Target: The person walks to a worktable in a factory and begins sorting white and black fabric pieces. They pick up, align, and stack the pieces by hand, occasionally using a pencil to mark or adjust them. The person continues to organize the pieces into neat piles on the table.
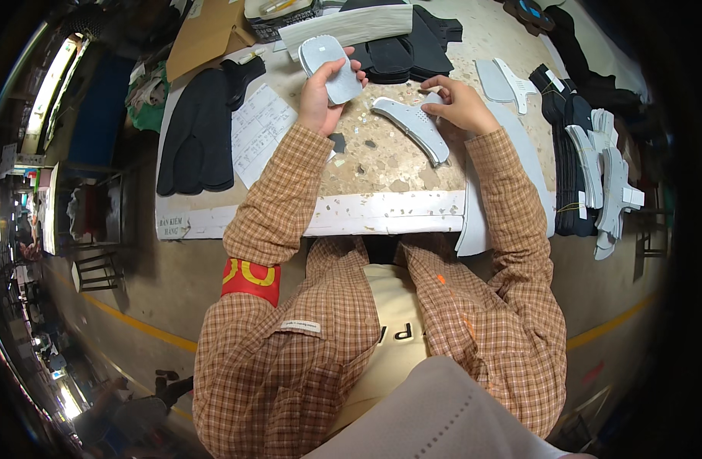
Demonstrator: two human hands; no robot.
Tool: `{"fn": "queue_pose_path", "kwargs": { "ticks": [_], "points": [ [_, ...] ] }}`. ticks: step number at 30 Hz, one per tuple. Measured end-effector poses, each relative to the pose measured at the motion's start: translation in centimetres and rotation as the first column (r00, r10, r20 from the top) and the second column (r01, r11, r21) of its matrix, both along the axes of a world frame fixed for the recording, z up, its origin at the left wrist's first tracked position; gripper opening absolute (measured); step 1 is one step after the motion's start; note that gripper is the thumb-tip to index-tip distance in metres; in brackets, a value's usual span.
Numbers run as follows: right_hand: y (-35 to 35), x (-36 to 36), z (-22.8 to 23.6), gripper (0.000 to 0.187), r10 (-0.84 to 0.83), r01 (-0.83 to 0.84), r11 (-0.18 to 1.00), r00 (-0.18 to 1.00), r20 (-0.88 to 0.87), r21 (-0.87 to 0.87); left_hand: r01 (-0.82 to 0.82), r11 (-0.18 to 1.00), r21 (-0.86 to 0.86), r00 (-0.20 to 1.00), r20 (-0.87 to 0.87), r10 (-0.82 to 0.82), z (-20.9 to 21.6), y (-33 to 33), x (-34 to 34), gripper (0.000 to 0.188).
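My left hand point(325, 98) is closed around a small stack of rounded, light-grey shoe tongue pieces point(322, 60), raised over the table. My right hand point(459, 105) is at a white, perforated T-shaped shoe upper piece point(413, 126). Its thumb and fingers are curled around the piece's short middle tab, and the long curved side rests on the table. How firmly the fingers grip is partly hidden. Behind the hands lies a pile of black shoe pieces point(387, 60), beside a long, pale striped strip point(347, 27).
Large black cut pieces point(199, 130) and a written paper sheet point(263, 130) lie left on the speckled table point(366, 180). A cardboard box point(209, 34) stands behind them. At right are a grey sheet point(511, 164), another white T-shaped piece point(515, 84), and bundled black and white pieces point(569, 161).
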State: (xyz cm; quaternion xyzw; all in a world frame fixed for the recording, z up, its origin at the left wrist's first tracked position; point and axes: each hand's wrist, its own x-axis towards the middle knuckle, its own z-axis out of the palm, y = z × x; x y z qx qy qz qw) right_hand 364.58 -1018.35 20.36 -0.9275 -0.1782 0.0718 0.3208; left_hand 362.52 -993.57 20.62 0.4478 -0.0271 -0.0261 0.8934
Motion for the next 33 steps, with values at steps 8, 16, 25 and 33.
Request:
{"fn": "queue_pose_path", "kwargs": {
  "ticks": [8,16,25,33],
  "points": [
    [0.1,0.0,1.0,0.031,0.146,-0.083,0.956,0.966,-0.212,0.283,0.084,0.996,-0.006,0.996,0.018,-0.084,-0.1,0.0,0.1,0.043],
    [-1.2,0.2,3.0,0.032,0.345,-0.03,0.481,0.925,-0.158,0.876,0.267,0.955,0.13,0.96,-0.127,-0.251,-0.3,-2.5,-1.2,0.084],
    [2.7,-1.2,0.5,0.026,0.148,-0.005,0.606,0.983,-0.107,0.795,0.41,0.907,-0.095,0.904,-0.089,-0.418,-2.1,-4.7,-2.3,0.096],
    [0.2,-0.8,3.0,0.04,0.16,-0.286,0.95,0.788,0.594,0.123,0.416,0.9,-0.132,0.896,-0.112,-0.43,-1.8,-4.2,-2.2,0.068]
  ]
}}
